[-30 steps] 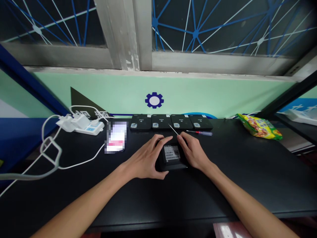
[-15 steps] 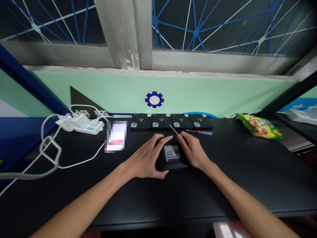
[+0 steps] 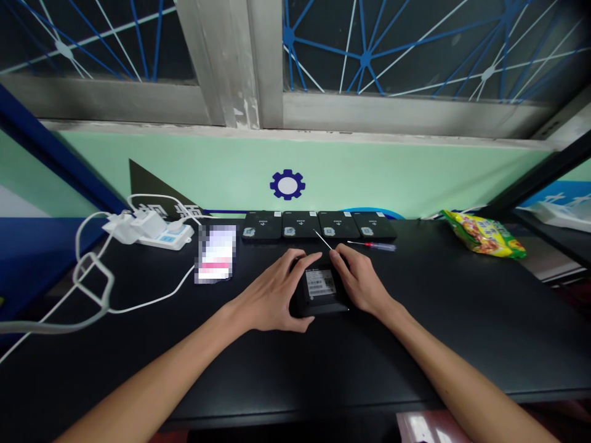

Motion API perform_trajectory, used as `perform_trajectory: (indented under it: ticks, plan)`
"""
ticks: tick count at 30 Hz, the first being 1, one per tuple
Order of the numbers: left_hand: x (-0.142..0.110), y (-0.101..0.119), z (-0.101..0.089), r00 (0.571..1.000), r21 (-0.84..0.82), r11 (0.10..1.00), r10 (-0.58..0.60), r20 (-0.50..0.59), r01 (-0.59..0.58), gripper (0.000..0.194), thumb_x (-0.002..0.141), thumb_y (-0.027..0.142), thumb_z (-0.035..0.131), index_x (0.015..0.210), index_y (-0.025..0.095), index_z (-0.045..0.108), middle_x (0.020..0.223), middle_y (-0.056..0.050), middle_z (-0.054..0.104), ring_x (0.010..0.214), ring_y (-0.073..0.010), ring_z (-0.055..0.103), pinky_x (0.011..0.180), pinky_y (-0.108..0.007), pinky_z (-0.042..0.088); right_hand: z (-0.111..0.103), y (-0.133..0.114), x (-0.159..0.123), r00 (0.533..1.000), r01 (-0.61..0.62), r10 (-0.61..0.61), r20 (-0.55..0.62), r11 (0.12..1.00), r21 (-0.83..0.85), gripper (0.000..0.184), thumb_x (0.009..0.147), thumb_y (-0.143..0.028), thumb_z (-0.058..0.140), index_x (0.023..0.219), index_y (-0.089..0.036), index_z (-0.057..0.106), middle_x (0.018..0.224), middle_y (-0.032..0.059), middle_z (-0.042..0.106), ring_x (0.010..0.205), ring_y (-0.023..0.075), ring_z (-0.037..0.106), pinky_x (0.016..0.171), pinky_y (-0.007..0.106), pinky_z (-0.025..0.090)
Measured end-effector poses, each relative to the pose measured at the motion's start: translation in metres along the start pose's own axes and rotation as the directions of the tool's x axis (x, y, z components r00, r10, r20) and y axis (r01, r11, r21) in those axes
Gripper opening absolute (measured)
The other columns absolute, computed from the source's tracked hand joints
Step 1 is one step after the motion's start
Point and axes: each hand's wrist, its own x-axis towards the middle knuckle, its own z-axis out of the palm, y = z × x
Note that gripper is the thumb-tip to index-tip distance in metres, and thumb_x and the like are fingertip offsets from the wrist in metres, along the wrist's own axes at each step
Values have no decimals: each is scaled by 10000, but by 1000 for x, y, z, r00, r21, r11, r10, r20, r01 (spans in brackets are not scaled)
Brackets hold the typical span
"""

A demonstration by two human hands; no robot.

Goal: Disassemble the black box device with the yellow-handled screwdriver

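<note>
A black box-like device [image 3: 325, 304] with a white label on its upper face lies on the black table in front of me. My left hand [image 3: 279, 295] grips it from the left, thumb at the near edge and fingers over the far corner. In my right hand [image 3: 357, 277] is a screwdriver [image 3: 324, 240]; its thin metal shaft points away to the upper left, and the handle is hidden in the closed fingers. That hand rests against the right side of the device. Just beyond it lies a second screwdriver [image 3: 381, 247] with a red and clear handle.
Several similar black boxes [image 3: 301, 226] stand in a row along the wall. At left are a phone with a blurred screen [image 3: 216, 253], a white power strip [image 3: 168, 237] and looping white cables [image 3: 143, 307]. A yellow-green snack bag [image 3: 484, 235] lies at right.
</note>
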Motion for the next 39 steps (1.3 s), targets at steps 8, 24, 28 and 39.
perform_trajectory:
  ticks: [8, 24, 28, 39]
  plan:
    - [0, 0, 0, 1000, 22, 1000, -7, 17, 6, 1182, 775, 427, 876, 1710, 294, 166, 1526, -163, 412, 1311, -396, 584, 1077, -592, 579, 0, 1, 0, 1000, 0, 0, -1, 1000, 5, 414, 1171, -455, 418, 816, -243, 437, 773, -5, 515, 709, 202, 492, 679, 343, 341]
    - [0, -1, 1, 1000, 12, 1000, 6, -4, -6, 1163, 786, 428, 870, 1713, 311, 177, 1524, -161, 427, 1295, -402, 588, 1065, -610, 580, 0, 1, -1, 1000, -2, 2, 2, 1000, 0, 419, 1172, -465, 418, 816, -244, 440, 775, -7, 522, 707, 202, 503, 687, 344, 348]
    - [0, 0, 0, 1000, 33, 999, 3, 7, -4, 1157, 790, 448, 870, 1709, 289, 184, 1523, -165, 422, 1294, -395, 589, 1068, -597, 582, -1, 0, -1, 1000, -5, 5, 2, 1000, -4, 417, 1173, -466, 417, 820, -244, 445, 777, -7, 524, 710, 202, 507, 687, 343, 351]
    - [0, -2, 2, 1000, 45, 999, 23, 1, -23, 1098, 797, 451, 870, 1690, 295, 250, 1497, -163, 438, 1302, -405, 574, 1059, -606, 583, -1, 0, -1, 1000, -15, 15, 9, 1000, -28, 398, 1162, -459, 443, 826, -246, 461, 777, -5, 522, 714, 209, 502, 681, 345, 339]
